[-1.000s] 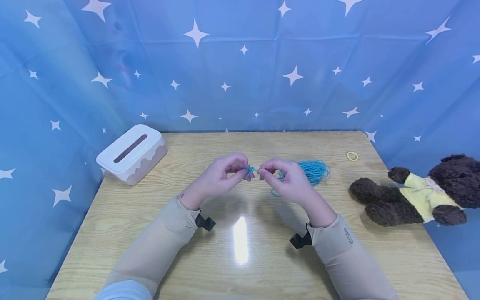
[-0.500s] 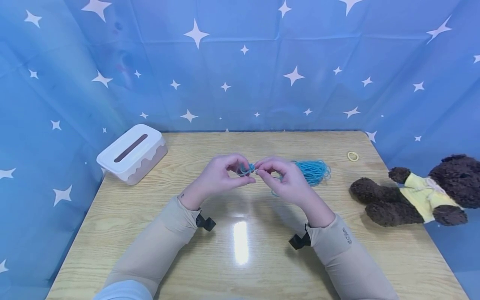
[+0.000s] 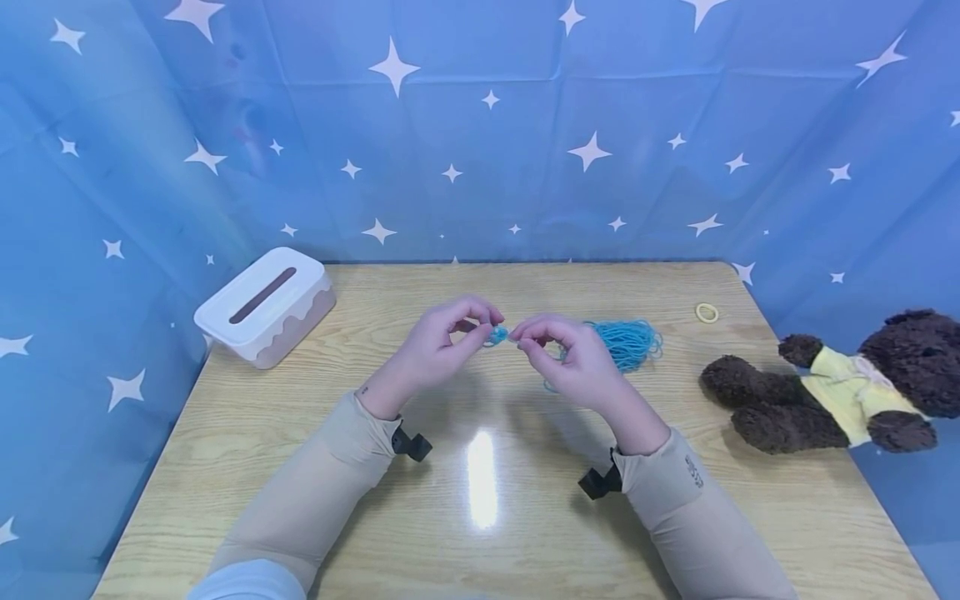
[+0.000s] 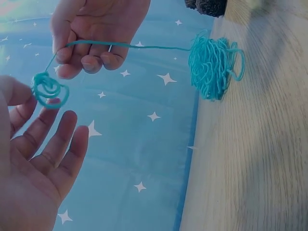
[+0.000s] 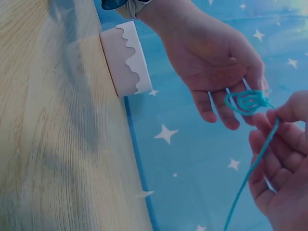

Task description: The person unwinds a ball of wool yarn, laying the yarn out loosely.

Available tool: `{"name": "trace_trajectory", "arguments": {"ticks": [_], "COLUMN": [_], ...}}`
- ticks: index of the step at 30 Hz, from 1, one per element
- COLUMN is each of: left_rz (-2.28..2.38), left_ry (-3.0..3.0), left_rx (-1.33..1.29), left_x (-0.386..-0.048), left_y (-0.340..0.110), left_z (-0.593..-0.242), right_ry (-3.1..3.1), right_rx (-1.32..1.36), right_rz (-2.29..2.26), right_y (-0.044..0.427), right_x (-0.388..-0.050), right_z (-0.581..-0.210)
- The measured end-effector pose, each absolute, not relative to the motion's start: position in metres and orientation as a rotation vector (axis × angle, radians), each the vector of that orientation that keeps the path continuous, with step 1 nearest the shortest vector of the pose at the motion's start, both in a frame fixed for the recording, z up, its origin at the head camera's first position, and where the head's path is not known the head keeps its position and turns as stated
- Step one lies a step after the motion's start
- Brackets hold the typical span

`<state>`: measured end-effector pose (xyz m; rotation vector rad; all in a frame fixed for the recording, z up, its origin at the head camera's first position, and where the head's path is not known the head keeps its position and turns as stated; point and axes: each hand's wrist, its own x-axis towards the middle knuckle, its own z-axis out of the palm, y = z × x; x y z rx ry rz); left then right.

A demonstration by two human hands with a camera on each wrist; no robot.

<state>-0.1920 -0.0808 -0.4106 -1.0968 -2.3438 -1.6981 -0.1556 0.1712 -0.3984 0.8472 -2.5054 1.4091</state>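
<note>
My left hand [image 3: 444,346] pinches a small looped bundle of turquoise yarn [image 4: 48,90] between thumb and forefinger, above the table. In the left wrist view its other fingers spread loosely. Close by on the right, my right hand [image 3: 573,358] pinches the strand [image 5: 257,161] that leaves this bundle. From there the strand runs across to a larger skein of turquoise yarn [image 3: 630,343], which lies on the table just beyond the right hand. Part of the skein is hidden behind that hand in the head view.
A white and mauve tissue box [image 3: 266,307] stands at the table's back left. On the right lie a small yellow ring [image 3: 707,312] and a brown plush bear [image 3: 787,417] in a yellow top. A blue star-printed cloth [image 3: 480,133] hangs behind the wooden table [image 3: 480,550].
My left thumb has swung out from the little yarn bundle and come back onto it. The bundle has shifted slightly in the fingers. The right hand has moved a little to the left.
</note>
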Motion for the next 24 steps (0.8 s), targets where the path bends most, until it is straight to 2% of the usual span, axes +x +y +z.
{"name": "trace_trajectory", "arguments": {"ticks": [17,24], "left_rz": [-1.661,-1.533], "left_ry": [-2.279,-2.162], "left_rx": [-1.102,-1.245], "left_x": [-0.1942,-0.1952], "left_y": [-0.0804,-0.0798], "left_z": [-0.4142,-0.4145], "right_ry": [-2.55,-2.579], "right_rx": [0.694,0.593], "right_rz": [1.573,1.625], "right_y": [0.1701,0.1687], "right_x": [-0.1554,-0.1541], "right_z": [-0.399,-0.3971]}}
